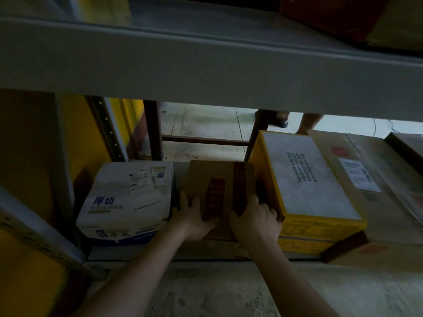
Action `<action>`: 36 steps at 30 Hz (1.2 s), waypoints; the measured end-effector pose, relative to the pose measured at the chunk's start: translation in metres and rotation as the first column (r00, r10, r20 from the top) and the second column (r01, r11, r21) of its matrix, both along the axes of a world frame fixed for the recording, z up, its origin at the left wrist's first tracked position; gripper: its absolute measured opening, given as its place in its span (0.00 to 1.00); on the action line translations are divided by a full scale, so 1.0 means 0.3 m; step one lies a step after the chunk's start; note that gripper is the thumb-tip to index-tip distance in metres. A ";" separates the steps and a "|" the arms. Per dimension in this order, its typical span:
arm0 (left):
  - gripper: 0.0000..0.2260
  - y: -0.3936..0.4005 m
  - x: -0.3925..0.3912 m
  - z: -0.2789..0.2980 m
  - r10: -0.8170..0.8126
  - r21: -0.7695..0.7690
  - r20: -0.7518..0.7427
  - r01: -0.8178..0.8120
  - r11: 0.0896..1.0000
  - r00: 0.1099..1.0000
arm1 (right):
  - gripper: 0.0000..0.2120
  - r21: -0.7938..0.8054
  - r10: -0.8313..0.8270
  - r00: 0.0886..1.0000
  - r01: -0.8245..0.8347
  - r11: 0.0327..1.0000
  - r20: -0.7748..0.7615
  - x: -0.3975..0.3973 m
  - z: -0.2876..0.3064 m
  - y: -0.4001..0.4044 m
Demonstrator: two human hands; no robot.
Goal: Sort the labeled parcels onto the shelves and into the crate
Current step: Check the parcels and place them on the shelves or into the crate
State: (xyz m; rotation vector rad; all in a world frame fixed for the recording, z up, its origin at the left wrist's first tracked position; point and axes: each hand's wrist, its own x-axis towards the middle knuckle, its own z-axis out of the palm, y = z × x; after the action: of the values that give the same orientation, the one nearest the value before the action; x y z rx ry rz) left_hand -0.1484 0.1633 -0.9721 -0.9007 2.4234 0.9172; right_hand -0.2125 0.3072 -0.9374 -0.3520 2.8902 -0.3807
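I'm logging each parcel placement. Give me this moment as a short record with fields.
parcel in hand: brown box with red tape
left hand: grips its near left edge
right hand: grips its near right edge
place: bottom shelf
left neighbour: white carton
right neighbour: yellow box, touching or nearly so

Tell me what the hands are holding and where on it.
Both hold the brown cardboard parcel at its near end: left hand on the near-left corner, right hand on the near-right corner.
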 end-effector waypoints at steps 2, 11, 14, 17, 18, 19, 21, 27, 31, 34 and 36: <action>0.48 -0.008 0.002 0.002 0.059 0.040 -0.011 -0.059 0.997 0.998 | 0.26 -0.062 0.012 0.998 -0.016 0.998 -0.063 0.010 0.030 -0.001; 0.57 -0.021 -0.014 0.024 0.158 0.126 -0.056 -0.150 0.981 0.986 | 0.17 -0.558 0.122 0.970 -0.221 0.800 -0.208 -0.006 0.034 0.014; 0.54 -0.013 -0.038 0.080 0.179 0.202 -0.134 -0.150 0.968 0.975 | 0.19 -0.636 0.163 0.977 -0.213 0.741 -0.136 -0.032 0.018 0.033; 0.54 0.016 -0.066 0.114 0.168 0.207 -0.186 -0.129 0.970 0.968 | 0.18 -0.631 0.179 0.971 -0.237 0.739 -0.156 -0.047 0.005 0.029; 0.55 0.022 -0.072 0.114 0.160 0.200 -0.196 -0.120 0.972 0.968 | 0.18 -0.610 0.165 0.972 -0.234 0.757 -0.168 -0.053 0.000 0.030; 0.55 0.025 -0.073 0.114 0.159 0.203 -0.208 -0.116 0.972 0.965 | 0.17 -0.580 0.144 0.975 -0.215 0.785 -0.166 -0.061 -0.005 0.033; 0.54 0.019 -0.075 0.114 0.186 0.233 -0.248 -0.128 0.964 0.951 | 0.22 -0.517 0.105 0.992 -0.128 0.846 -0.072 -0.084 -0.015 0.043; 0.40 0.002 -0.072 0.149 0.169 0.206 -0.319 -0.106 0.973 0.932 | 0.41 -0.416 0.026 0.957 0.102 0.904 0.290 -0.079 -0.039 0.042; 0.30 -0.006 -0.068 0.164 0.201 0.278 -0.347 -0.104 0.955 0.916 | 0.37 -0.494 0.064 0.982 0.033 0.869 0.177 -0.074 -0.023 0.042; 0.27 -0.013 -0.049 0.162 0.255 0.359 -0.379 -0.113 0.927 0.890 | 0.41 -0.496 0.103 0.993 -0.057 0.867 0.066 -0.081 -0.008 0.030; 0.26 -0.013 -0.034 0.150 0.266 0.363 -0.384 -0.120 0.924 0.884 | 0.36 -0.472 0.119 0.992 -0.089 0.877 0.033 -0.082 -0.004 0.022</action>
State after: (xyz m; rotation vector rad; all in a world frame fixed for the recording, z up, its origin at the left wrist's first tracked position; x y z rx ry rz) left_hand -0.1587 0.1593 -0.9272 -0.9006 2.4317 1.7000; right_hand -0.2372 0.3137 -0.9386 -0.5562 2.6710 -1.0589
